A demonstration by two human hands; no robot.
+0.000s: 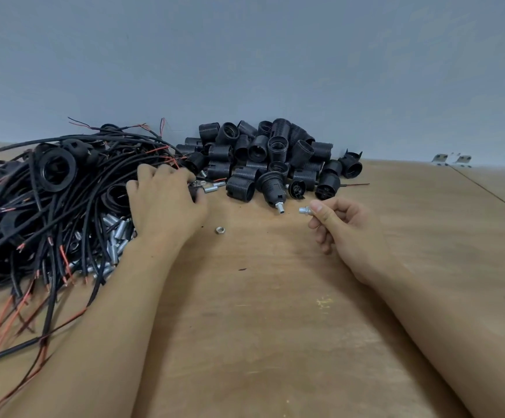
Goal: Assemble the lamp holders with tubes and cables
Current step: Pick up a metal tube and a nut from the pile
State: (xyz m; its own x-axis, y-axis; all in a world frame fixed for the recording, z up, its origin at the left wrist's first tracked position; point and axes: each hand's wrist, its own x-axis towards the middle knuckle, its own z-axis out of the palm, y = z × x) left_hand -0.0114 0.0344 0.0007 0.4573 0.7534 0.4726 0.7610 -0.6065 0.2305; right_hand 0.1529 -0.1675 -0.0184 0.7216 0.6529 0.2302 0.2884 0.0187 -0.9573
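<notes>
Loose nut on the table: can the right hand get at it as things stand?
Probably yes. The nut lies alone on bare wood between the hands, with nothing over it. But the right hand is pinching a metal tube, so only its spare fingers are free.

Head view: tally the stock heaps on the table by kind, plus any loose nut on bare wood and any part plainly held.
Cable heap: 1
Lamp holder heap: 1
Metal tube heap: 1
Loose nut: 1
Single tube pinched by right hand: 1
Total: 5
</notes>
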